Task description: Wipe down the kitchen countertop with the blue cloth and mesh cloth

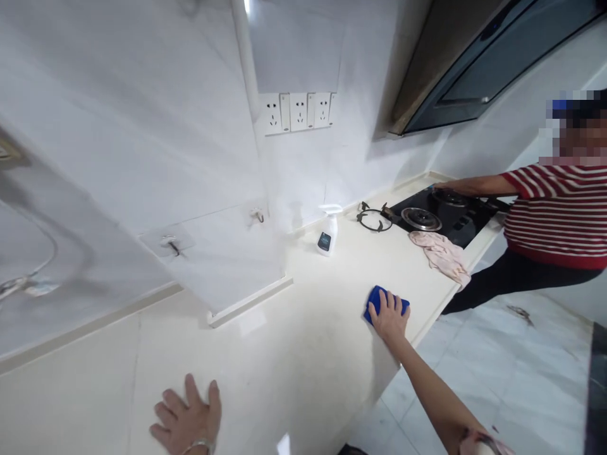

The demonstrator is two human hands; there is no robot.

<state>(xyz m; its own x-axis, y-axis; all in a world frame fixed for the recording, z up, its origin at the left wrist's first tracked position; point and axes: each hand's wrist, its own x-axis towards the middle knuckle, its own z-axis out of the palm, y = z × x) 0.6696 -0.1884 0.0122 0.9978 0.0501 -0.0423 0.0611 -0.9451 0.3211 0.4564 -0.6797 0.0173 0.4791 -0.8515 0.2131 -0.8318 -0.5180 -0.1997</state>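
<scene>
My right hand (389, 321) presses a folded blue cloth (374, 303) against the cream countertop (303, 354), close to its front edge. The fingers curl over the cloth and hide part of it. Lower left, my left hand (187, 417) lies on the same countertop with its fingers spread and nothing in them. A white spray bottle (328, 234) with a dark label stands upright by the wall, beyond my right hand and apart from it.
A co-worker in a striped shirt (559, 215) reaches over the black gas stove (455, 215). A pink cloth (441, 256) lies at the stove's near side, by a loose burner ring (374, 220). Sockets (300, 112) and hooks (257, 215) are on the wall; a range hood (474, 82) hangs above.
</scene>
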